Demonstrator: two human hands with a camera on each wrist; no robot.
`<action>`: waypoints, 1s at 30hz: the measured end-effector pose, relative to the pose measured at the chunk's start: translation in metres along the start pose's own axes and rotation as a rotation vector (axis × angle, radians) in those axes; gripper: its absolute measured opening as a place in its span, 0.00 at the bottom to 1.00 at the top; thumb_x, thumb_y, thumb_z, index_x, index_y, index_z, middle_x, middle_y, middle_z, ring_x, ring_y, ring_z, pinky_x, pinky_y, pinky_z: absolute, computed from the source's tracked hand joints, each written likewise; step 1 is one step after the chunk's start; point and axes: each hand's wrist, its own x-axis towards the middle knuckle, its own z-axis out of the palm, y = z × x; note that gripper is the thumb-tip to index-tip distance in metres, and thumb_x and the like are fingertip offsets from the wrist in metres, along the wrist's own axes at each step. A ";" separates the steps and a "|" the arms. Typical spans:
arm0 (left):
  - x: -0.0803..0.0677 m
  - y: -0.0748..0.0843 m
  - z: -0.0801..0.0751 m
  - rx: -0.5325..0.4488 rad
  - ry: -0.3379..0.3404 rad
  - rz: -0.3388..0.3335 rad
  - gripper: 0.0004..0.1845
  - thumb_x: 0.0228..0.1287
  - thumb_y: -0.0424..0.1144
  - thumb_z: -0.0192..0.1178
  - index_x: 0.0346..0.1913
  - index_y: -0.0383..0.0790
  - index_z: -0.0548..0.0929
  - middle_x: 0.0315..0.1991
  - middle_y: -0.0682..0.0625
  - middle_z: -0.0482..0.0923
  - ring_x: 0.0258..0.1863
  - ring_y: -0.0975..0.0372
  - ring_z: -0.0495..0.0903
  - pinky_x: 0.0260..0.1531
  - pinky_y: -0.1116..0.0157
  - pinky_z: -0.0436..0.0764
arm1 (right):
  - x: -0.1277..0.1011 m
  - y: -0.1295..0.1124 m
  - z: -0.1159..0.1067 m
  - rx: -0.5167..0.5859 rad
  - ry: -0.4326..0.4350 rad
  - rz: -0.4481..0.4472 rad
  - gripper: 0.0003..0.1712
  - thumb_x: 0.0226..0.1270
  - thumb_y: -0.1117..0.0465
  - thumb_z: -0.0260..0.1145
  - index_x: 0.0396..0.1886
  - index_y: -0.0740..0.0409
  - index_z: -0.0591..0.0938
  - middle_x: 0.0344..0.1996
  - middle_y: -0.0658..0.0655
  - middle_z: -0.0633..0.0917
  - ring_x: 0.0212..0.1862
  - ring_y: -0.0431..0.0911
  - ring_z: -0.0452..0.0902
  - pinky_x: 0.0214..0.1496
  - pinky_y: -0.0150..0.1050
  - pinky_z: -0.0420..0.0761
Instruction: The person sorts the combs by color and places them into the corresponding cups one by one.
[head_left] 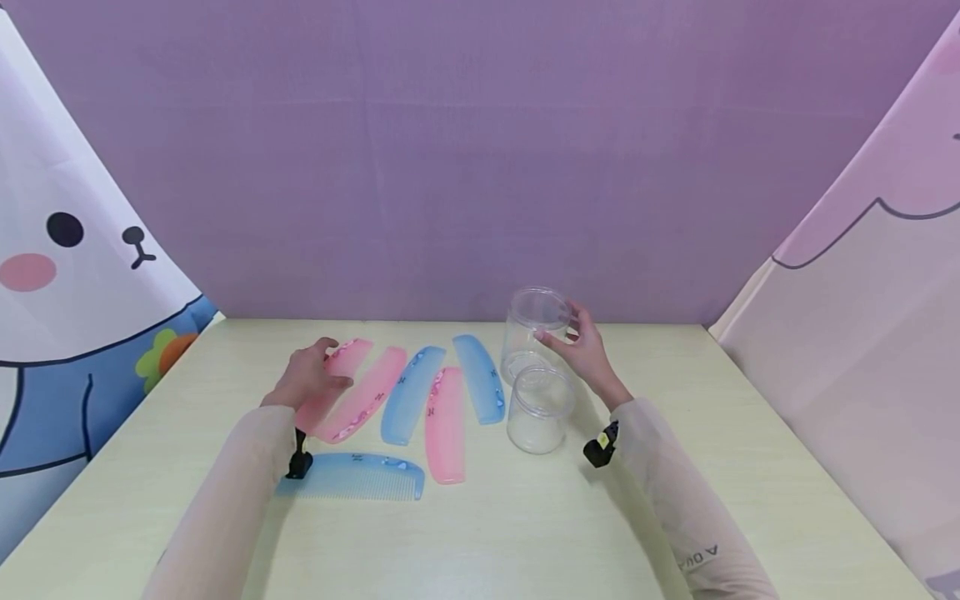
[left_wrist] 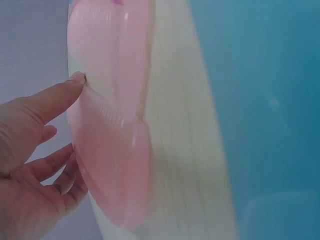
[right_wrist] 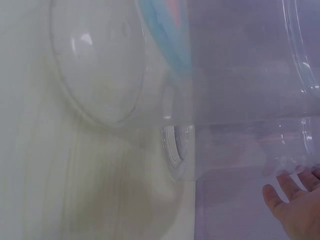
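Several flat combs, pink and blue, lie side by side on the pale table [head_left: 495, 533]. My left hand [head_left: 311, 377] lies over the leftmost pink comb [head_left: 351, 357]. In the left wrist view the thumb [left_wrist: 70, 82] presses this pink comb's [left_wrist: 115, 170] toothed edge and the fingers reach its other edge. My right hand [head_left: 579, 346] grips a clear jar [head_left: 528, 321] near its rim at the back, with the mouth tipped toward me. In the right wrist view only the fingertips [right_wrist: 295, 200] show behind the jar's wall [right_wrist: 250, 75]. A second clear jar [head_left: 538, 410] stands just in front.
A blue comb [head_left: 360, 477] lies crosswise near my left wrist. Beside the gripped comb lie a second pink comb [head_left: 367, 404], a blue one [head_left: 411, 392], another pink one [head_left: 445, 425] and another blue one [head_left: 480, 377]. Purple cloth hangs behind the table, and printed cloth on both sides.
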 end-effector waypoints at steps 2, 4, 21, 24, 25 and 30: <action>-0.001 0.001 -0.001 0.001 0.005 0.005 0.41 0.50 0.43 0.67 0.65 0.36 0.58 0.55 0.33 0.69 0.49 0.45 0.72 0.51 0.48 0.75 | 0.000 0.000 0.000 0.004 -0.003 -0.002 0.48 0.55 0.53 0.68 0.69 0.59 0.52 0.67 0.61 0.61 0.67 0.57 0.58 0.65 0.51 0.64; -0.002 0.002 -0.001 -0.001 0.006 0.007 0.41 0.50 0.44 0.68 0.64 0.35 0.59 0.56 0.33 0.69 0.49 0.45 0.72 0.51 0.48 0.75 | -0.001 -0.001 0.000 0.013 -0.003 -0.005 0.47 0.55 0.53 0.68 0.69 0.58 0.53 0.67 0.61 0.61 0.67 0.57 0.58 0.65 0.51 0.64; -0.001 -0.001 -0.010 -0.097 0.016 0.069 0.36 0.55 0.34 0.63 0.64 0.30 0.58 0.56 0.28 0.66 0.50 0.41 0.71 0.50 0.46 0.74 | -0.001 0.000 0.000 0.032 -0.001 0.012 0.48 0.54 0.52 0.69 0.68 0.57 0.54 0.66 0.60 0.61 0.67 0.56 0.58 0.65 0.53 0.63; 0.001 -0.002 -0.012 -0.115 0.011 0.068 0.33 0.56 0.32 0.60 0.64 0.30 0.58 0.55 0.28 0.68 0.48 0.41 0.73 0.48 0.48 0.77 | 0.000 0.001 0.000 0.033 -0.007 0.018 0.48 0.54 0.51 0.68 0.69 0.57 0.53 0.67 0.60 0.60 0.67 0.56 0.58 0.65 0.53 0.63; 0.002 -0.002 -0.013 -0.120 0.009 0.064 0.33 0.57 0.32 0.60 0.63 0.30 0.59 0.54 0.28 0.68 0.47 0.42 0.73 0.47 0.49 0.78 | 0.000 0.000 -0.001 0.033 -0.010 0.023 0.48 0.54 0.51 0.68 0.69 0.57 0.53 0.67 0.60 0.60 0.67 0.56 0.57 0.65 0.53 0.63; 0.003 -0.002 -0.018 -0.118 0.023 0.084 0.28 0.58 0.31 0.57 0.61 0.30 0.62 0.50 0.28 0.72 0.42 0.45 0.76 0.41 0.54 0.81 | -0.005 -0.012 -0.003 0.061 -0.029 0.047 0.47 0.55 0.54 0.68 0.69 0.59 0.52 0.67 0.62 0.59 0.68 0.58 0.55 0.66 0.54 0.61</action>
